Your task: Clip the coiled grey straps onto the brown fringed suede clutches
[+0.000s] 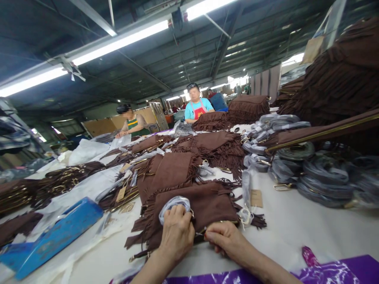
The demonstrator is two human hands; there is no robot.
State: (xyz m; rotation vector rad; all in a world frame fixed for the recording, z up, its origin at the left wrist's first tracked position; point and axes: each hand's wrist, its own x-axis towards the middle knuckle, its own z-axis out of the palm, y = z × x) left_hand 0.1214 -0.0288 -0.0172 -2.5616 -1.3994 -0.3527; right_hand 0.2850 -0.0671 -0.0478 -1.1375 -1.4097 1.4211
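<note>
A brown suede bag with fringe [204, 207] lies flat on the white table [299, 228] in front of me. My left hand [177, 233] is closed on a small plastic-wrapped bundle [173, 205] at the bag's near edge. My right hand [222, 238] pinches the bag's near edge by its gold zipper, fingers closed on the fabric. A paper tag [256, 198] lies by the bag's right corner.
More brown fringed bags [217, 148] lie stacked behind. Wrapped grey straps [322, 175] pile up at right, a large bag heap [340, 79] beyond. A blue plastic tray [56, 236] sits at left, purple plastic [334, 272] at the near edge. Two people [196, 104] work across the table.
</note>
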